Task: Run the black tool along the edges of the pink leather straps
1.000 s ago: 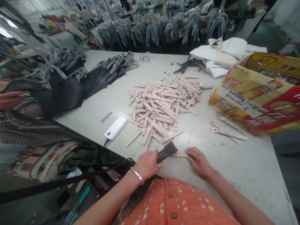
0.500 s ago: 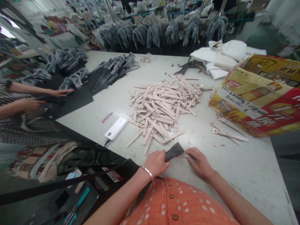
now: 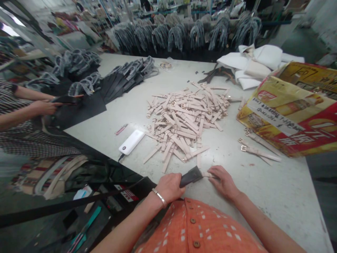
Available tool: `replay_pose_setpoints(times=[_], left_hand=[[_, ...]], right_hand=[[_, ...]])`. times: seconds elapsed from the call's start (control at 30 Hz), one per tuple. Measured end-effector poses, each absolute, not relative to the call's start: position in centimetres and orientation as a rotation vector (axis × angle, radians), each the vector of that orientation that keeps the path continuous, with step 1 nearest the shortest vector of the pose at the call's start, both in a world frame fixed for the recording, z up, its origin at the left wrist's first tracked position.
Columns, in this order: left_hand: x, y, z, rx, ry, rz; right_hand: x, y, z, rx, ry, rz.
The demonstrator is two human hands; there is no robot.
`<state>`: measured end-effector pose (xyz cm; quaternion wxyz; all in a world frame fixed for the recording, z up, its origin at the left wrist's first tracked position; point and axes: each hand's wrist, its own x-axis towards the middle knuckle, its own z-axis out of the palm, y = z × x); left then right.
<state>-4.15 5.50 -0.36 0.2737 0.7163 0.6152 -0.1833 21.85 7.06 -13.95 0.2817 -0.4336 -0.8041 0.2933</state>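
My left hand (image 3: 170, 186), with a silver bangle at the wrist, is closed around a flat black leather strip (image 3: 190, 176) near the front edge of the table. A short pale pink strap (image 3: 206, 174) shows between the strip's far end and my right hand (image 3: 223, 181). My right fingers pinch the other end of that strap; what lies under them is hidden. Just beyond my hands spreads a heap of pale pink buckle straps (image 3: 184, 119) with gold-coloured buckles.
A white power bank (image 3: 131, 142) with a cable lies left of the heap. On the right are a yellow and red carton (image 3: 286, 116) and a few loose buckle straps (image 3: 259, 153). At left, a co-worker's hands (image 3: 48, 105) handle black panels (image 3: 86, 112).
My left hand has moved left and slightly down with the black strip, which now lies flatter. More of the pink strap shows. The co-worker's hands have come closer together.
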Motion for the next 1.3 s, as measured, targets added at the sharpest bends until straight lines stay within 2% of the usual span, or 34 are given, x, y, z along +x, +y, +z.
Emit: replay_pose_setpoints(times=[0.77, 0.87, 1.0, 1.1, 1.2, 1.3], left_hand=[[-3.8, 5.1, -1.4, 1.899, 1.671, -0.306], [-4.7, 4.5, -1.0, 1.867, 1.704, -0.304], [-6.3, 3.2, -0.5, 1.821, 1.763, -0.29], [-7.3, 2.5, -0.2, 1.796, 1.796, -0.274], [-7.7, 2.1, -0.1, 1.769, 1.827, -0.266], [-7.8, 2.1, 0.0, 1.75, 1.852, -0.26]], right_hand=[[19.4, 7.2, -11.3, -1.206, -2.258, 0.613], [21.3, 8.1, -11.1, -1.214, -2.217, 0.555], [27.9, 11.5, -10.6, -1.343, -2.057, 0.389], [33.5, 14.9, -9.7, -1.483, -1.968, 0.104], [35.0, 17.1, -8.6, -1.574, -1.894, -0.105], [30.7, 17.6, -8.2, -1.449, -1.997, 0.082]])
